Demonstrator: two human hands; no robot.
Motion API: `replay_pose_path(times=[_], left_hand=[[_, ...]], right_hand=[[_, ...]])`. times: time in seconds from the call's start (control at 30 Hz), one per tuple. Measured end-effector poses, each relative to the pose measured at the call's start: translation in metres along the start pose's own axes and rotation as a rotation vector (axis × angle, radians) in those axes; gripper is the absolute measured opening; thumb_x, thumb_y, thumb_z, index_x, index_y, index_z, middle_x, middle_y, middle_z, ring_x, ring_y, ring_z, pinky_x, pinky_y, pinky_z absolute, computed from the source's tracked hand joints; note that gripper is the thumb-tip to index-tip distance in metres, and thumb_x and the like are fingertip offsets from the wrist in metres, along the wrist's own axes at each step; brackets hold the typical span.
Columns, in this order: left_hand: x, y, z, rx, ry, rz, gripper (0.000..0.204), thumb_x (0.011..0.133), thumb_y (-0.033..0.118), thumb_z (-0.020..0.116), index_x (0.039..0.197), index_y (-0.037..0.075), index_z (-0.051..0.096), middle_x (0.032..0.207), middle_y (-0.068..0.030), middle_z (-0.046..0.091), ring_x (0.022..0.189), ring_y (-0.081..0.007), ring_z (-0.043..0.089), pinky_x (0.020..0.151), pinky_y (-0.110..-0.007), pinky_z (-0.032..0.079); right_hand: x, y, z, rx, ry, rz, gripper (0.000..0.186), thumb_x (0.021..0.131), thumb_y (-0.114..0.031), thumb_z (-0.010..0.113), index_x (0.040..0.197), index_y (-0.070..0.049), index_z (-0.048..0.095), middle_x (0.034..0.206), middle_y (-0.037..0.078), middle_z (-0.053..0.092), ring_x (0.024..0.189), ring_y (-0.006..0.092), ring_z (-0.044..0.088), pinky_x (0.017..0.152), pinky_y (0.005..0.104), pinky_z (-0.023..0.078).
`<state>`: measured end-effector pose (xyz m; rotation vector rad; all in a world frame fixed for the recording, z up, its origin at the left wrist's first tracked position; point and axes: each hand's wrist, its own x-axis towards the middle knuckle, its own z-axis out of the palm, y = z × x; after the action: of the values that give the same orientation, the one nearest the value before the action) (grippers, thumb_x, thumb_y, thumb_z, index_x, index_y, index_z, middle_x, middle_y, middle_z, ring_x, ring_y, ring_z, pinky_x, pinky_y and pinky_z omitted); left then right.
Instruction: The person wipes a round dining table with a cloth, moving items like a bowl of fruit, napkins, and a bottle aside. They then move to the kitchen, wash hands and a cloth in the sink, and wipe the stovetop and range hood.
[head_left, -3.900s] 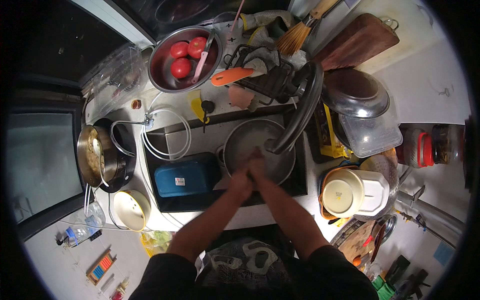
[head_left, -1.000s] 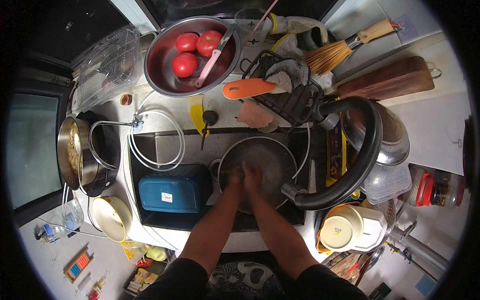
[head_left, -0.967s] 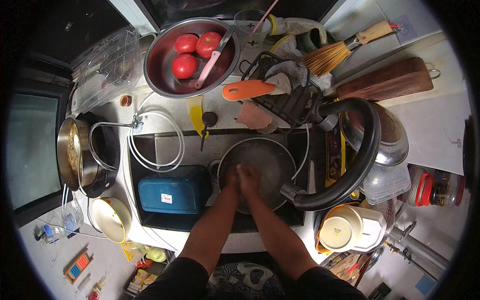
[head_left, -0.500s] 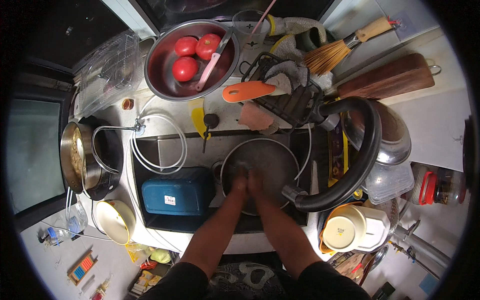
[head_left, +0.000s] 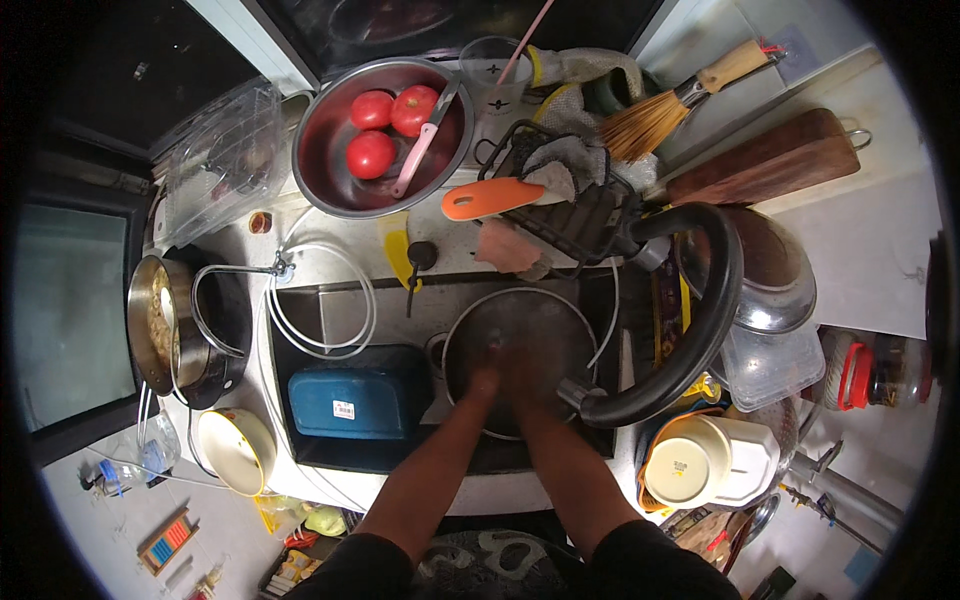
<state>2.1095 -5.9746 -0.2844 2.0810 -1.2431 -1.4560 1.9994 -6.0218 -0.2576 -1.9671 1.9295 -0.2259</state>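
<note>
Both my arms reach down into a round metal basin (head_left: 520, 290) standing in the right part of the sink. The basin holds dark, cloudy water (head_left: 556, 336). My left hand (head_left: 487, 373) dips into it left of the middle, its fingers blurred and mostly under the surface. Close beside it, my right hand (head_left: 534, 388) is sunk deeper, and the murk hides its fingers. Whether either hand grips something below cannot be seen. A black curved faucet (head_left: 735, 290) arches from the right, its spout end (head_left: 585, 392) over the basin's right rim.
A blue tub (head_left: 350, 410) occupies the sink's left side. Behind the sink are a steel bowl (head_left: 310, 165) holding tomatoes (head_left: 371, 155) and a pink-handled knife (head_left: 415, 160), an orange-handled tool (head_left: 490, 199) and a black rack (head_left: 600, 225). A pot (head_left: 150, 325) stands left; bowls (head_left: 688, 465) sit right.
My right hand has gone deeper into the cloudy water and slightly away from the left one. My left hand stays near the same spot. The whole view has shifted slightly.
</note>
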Motion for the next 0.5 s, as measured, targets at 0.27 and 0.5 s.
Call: replay_pose_path(times=[0.27, 0.5], left_hand=[[0.019, -0.085, -0.014, -0.398, -0.167, -0.334, 0.036, 0.096, 0.019, 0.057, 0.129, 0.004, 0.061, 0.125, -0.0129, 0.064, 0.118, -0.0306, 0.059, 0.104, -0.038, 0.044], [-0.014, -0.015, -0.004, 0.234, 0.158, -0.027, 0.041, 0.101, 0.03, 0.051, 0.133, 0.006, 0.058, 0.126, -0.0122, 0.063, 0.118, -0.0285, 0.058, 0.104, -0.038, 0.044]], right_hand=[[0.016, -0.083, -0.076, 0.512, -0.405, 0.277, 0.04, 0.092, -0.025, 0.064, 0.125, -0.002, 0.06, 0.133, 0.025, 0.055, 0.123, 0.0397, 0.051, 0.103, 0.0524, 0.04], [0.028, -0.016, 0.007, 0.209, -0.156, 0.47, 0.039, 0.091, -0.017, 0.062, 0.127, -0.004, 0.061, 0.133, 0.023, 0.056, 0.118, 0.041, 0.053, 0.105, 0.0501, 0.039]])
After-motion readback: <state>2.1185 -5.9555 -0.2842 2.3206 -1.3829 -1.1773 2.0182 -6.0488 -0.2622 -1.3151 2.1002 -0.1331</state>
